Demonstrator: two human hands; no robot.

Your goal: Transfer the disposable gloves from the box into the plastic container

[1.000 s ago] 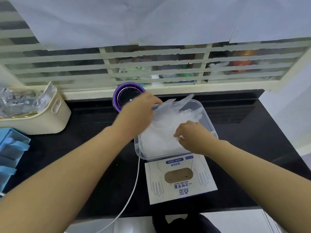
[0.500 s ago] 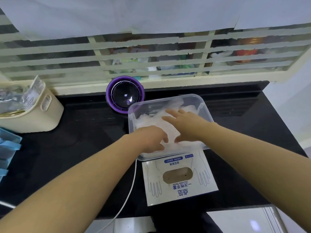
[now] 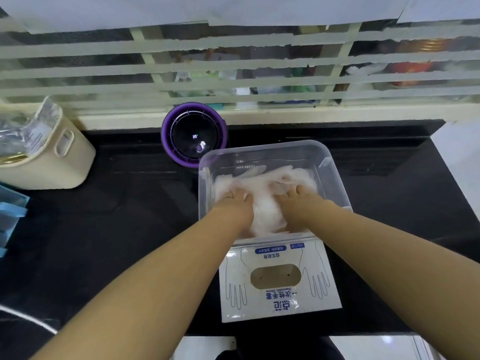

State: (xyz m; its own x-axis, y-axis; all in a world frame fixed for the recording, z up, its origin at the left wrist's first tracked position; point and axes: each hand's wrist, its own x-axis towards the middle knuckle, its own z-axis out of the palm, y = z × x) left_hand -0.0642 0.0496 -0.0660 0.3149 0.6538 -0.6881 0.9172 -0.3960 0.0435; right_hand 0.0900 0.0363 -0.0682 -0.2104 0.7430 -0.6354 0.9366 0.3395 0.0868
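Both hands have been drawn side by side since half a second ago, when the right lay flat farther in and the left sat at the near rim. The left hand point(image 3: 233, 203) and the right hand point(image 3: 298, 202) are now pressed down on the disposable gloves point(image 3: 267, 181), fingers laid forward and close together, tips sunk in the crumpled film; nothing is seen to be pinched. The gloves are heaped inside the clear plastic container point(image 3: 335, 175), well below its rim. The near rim is met by the far edge of the flattened glove box point(image 3: 279, 305), whose oval slot is shown empty and whose front edge lies close to the edge of the black counter point(image 3: 117, 224). The container's far left corner is crowded by a round purple device point(image 3: 193, 133). Open counter is left between the container and the cream basket point(image 3: 54, 165) at the left, and more to the right. A white cable point(image 3: 28, 319) is seen crossing the near left corner.
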